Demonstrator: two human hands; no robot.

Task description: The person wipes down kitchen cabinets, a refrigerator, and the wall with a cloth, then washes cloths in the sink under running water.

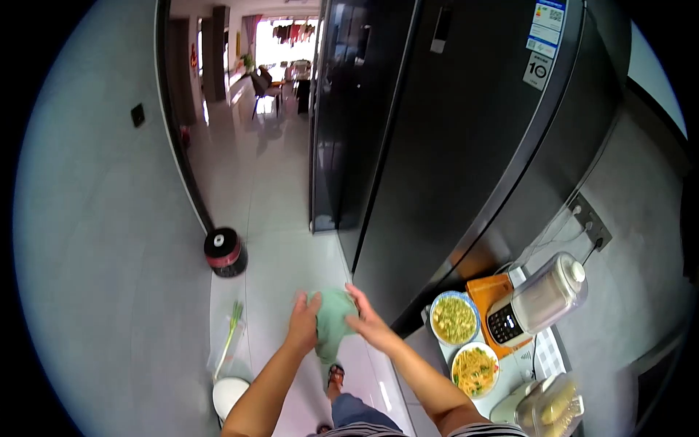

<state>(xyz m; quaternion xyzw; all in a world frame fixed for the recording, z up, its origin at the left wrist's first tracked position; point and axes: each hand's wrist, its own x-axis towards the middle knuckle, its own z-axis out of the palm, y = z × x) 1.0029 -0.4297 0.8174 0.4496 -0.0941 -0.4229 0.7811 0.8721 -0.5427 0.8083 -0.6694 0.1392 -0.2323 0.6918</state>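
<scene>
A soft green cloth hangs between my two hands, well above the tiled floor. My left hand grips its left side, the fingers slightly blurred. On the other side my right hand has its thumb and fingers at the cloth's right edge. The lower end of the cloth droops loosely over my foot, which wears a sandal.
A tall black fridge stands ahead to the right. On the counter are two plates of food and a blender. A black-and-red rice cooker sits by the doorway; a green onion and white bowl are at left.
</scene>
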